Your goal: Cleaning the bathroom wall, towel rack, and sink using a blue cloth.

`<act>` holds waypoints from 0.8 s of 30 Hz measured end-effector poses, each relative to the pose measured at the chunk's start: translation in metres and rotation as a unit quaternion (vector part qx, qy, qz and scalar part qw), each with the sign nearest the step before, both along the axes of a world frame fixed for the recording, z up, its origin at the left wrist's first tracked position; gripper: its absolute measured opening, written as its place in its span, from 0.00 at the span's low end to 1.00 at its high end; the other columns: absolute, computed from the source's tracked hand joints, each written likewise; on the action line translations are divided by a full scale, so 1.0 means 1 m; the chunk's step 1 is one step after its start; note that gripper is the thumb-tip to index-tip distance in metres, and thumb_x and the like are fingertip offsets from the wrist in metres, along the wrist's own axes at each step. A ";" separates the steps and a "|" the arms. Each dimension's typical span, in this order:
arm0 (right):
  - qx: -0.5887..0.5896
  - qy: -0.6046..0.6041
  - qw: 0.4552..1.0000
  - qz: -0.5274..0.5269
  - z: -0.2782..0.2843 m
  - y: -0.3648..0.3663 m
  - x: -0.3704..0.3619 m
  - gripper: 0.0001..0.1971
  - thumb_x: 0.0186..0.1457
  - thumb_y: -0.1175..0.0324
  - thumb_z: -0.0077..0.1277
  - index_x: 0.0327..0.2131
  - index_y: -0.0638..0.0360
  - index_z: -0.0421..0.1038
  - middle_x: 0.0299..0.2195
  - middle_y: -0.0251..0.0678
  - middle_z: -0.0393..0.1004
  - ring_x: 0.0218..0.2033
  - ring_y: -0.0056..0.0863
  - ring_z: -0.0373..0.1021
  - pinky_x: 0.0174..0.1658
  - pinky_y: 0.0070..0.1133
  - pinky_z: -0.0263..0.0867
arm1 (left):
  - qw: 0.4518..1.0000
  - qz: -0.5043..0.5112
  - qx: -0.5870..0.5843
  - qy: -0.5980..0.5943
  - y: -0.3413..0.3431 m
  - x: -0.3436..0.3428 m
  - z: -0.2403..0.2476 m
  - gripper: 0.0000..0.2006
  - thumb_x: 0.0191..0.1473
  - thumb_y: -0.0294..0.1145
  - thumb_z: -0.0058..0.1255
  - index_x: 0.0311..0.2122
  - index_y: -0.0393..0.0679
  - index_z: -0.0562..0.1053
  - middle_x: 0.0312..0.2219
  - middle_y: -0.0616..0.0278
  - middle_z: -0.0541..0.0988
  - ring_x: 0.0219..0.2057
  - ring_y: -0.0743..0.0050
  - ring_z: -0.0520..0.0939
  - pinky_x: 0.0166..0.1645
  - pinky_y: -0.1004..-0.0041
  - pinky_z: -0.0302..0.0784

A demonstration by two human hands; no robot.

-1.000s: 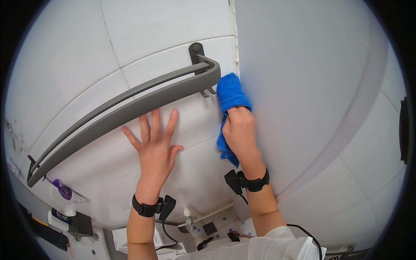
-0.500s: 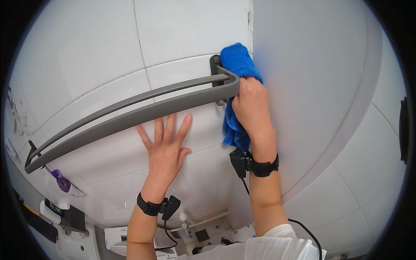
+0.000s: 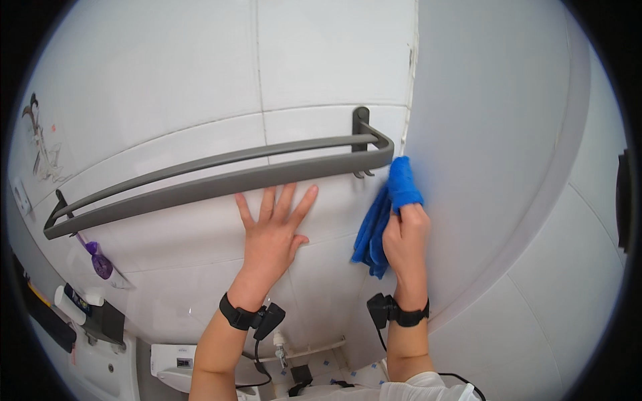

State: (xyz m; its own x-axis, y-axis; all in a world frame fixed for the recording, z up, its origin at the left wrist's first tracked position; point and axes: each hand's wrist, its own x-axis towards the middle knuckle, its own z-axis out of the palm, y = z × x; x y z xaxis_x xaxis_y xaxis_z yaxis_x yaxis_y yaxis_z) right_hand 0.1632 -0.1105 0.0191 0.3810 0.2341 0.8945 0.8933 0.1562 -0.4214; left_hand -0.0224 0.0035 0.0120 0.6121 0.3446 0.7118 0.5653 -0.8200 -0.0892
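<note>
- The right hand is curled tight around a blue cloth, right of the middle; the cloth hides its fingertips.
- The left hand is spread wide against the white wall, just under the gray rack, near the middle.
- At the left hangs a little purple bag; I can't tell what's inside.
- The sink, lower left, is partly cut off.

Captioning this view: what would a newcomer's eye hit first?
Likely the vivid blue cloth, bunched in the right hand just right of centre. Then the long grey rack stretching across the white tiled wall, with the left hand spread just below it in view. A small purple pouch hangs near the rack's left end.
</note>
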 end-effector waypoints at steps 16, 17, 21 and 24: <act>0.037 -0.001 0.953 0.300 0.080 -0.007 -0.024 0.26 0.57 0.66 0.39 0.57 0.72 0.61 0.55 0.46 0.66 0.55 0.34 0.63 0.60 0.25 0.53 | 0.999 -0.015 0.034 -0.019 0.010 0.006 -0.008 0.50 0.37 0.36 0.66 0.67 0.61 0.51 0.66 0.65 0.52 0.67 0.60 0.48 0.63 0.32 0.36; 0.027 0.051 0.943 0.329 0.084 -0.006 -0.028 0.28 0.61 0.60 0.37 0.59 0.72 0.59 0.55 0.43 0.65 0.54 0.30 0.62 0.59 0.24 0.54 | 0.999 -0.023 0.038 -0.023 0.010 0.005 -0.008 0.51 0.37 0.35 0.66 0.67 0.60 0.51 0.66 0.65 0.51 0.68 0.59 0.46 0.64 0.32 0.35; -0.003 -0.006 0.981 0.194 0.101 -0.002 -0.039 0.19 0.63 0.61 0.35 0.37 0.71 0.68 0.35 0.46 0.73 0.36 0.33 0.65 0.42 0.29 0.59 | 0.998 -0.037 0.056 -0.006 0.006 0.004 -0.005 0.49 0.39 0.38 0.64 0.67 0.60 0.50 0.66 0.63 0.51 0.68 0.59 0.45 0.65 0.35 0.33; -0.007 -0.031 0.995 0.092 0.099 0.007 -0.037 0.19 0.65 0.62 0.35 0.27 0.69 0.64 0.24 0.49 0.68 0.25 0.39 0.61 0.31 0.32 0.56 | 0.998 -0.037 0.056 -0.014 0.012 0.001 -0.011 0.47 0.41 0.39 0.63 0.66 0.59 0.52 0.66 0.62 0.51 0.68 0.59 0.47 0.66 0.36 0.32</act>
State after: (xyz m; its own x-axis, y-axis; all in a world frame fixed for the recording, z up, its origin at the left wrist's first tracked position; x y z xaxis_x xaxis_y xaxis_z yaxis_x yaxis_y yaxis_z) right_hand 0.1264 -0.1038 0.1180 0.2743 0.3072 0.9113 0.8744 0.3146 -0.3693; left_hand -0.0219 0.0156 0.0005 0.6126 0.2160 0.7603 0.5064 -0.8459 -0.1677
